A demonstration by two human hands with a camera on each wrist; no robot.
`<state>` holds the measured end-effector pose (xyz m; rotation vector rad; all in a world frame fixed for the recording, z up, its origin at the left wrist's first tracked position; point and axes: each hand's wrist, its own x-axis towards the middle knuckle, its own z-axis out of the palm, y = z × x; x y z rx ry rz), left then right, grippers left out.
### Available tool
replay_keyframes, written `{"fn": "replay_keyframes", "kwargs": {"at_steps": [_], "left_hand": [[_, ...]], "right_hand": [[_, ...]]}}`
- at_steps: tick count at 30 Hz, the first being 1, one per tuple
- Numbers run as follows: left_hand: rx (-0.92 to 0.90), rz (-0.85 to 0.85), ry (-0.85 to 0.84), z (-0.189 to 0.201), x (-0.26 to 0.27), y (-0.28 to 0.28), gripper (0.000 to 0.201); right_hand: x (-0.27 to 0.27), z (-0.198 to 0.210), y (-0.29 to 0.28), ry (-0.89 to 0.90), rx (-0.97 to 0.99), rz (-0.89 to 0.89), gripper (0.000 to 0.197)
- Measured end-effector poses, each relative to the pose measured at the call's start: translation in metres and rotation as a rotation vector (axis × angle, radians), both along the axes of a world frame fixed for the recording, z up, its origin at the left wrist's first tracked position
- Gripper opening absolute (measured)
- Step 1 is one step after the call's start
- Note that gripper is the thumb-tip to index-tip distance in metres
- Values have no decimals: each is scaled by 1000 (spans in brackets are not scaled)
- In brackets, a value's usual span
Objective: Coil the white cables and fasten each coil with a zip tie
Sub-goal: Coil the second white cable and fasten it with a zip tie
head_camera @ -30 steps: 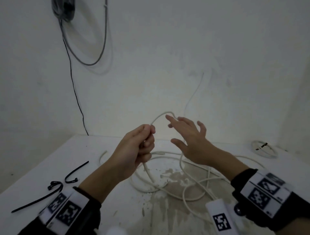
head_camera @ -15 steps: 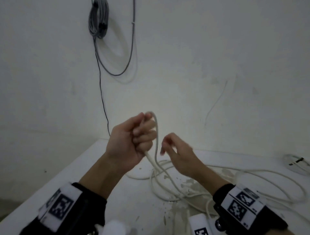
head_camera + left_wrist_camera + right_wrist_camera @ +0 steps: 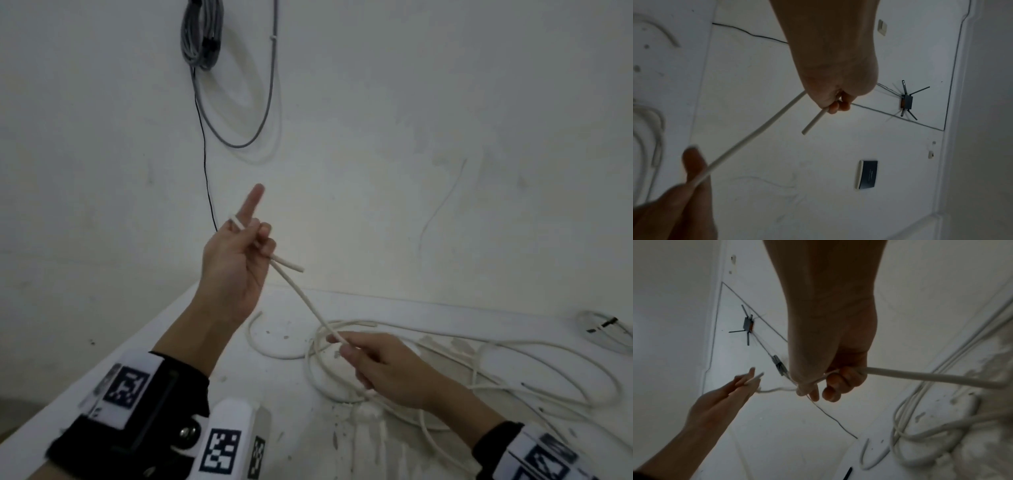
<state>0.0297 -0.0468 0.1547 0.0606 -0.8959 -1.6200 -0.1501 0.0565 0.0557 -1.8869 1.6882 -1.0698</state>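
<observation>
White table [image 3: 178, 346]: most of the white cable [image 3: 301, 294] lies on it in loose loops in front of me. My left hand [image 3: 236, 263] is raised above the table's edge, palm toward me, index finger straight up, remaining fingers curled round the cable near its cut end, which pokes out to the right. My right hand [image 3: 380, 363] is lower, over the loops, thumb and fingers pinching the same cable, the stretch between my hands drawn straight.

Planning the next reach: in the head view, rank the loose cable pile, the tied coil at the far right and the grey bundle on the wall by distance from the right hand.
From the right hand:
1. Loose cable pile, on the table right around the hand.
2. Tied coil, far right table edge.
3. Grey bundle, high on the wall, upper left.
</observation>
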Motion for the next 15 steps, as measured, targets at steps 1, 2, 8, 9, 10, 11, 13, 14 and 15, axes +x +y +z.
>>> {"fn": "replay_keyframes", "kwargs": {"at_steps": [1,2,8,9,10,11,13,14,15], "left_hand": [[21,27,27,0,2,-4,28],[44,52,48,1,4,-8,26],[50,115,63,-5,2,-15,35],[0,116,-15,-7,-2,-11,36],[-68,107,-97,-10,-7,-6,35],[-144,89,-174,-12,-12,1,33],[-320,61,-361,-17,-20,13,32],[-410,55,-468,-19,-23,19,33],[-490,51,-570,-21,-26,23,32]], "right_hand": [[-8,1,4,-17,13,-26,21],[-17,3,9,-16,20,-61,23],[-52,11,24,294,-332,-329,19],[-50,17,27,379,-405,-329,13],[-47,25,30,452,-469,-310,11],[-44,32,31,510,-523,-283,14],[-37,49,33,572,-583,-217,15],[-35,58,33,599,-597,-182,12],[-32,66,33,634,-605,-158,10]]}}
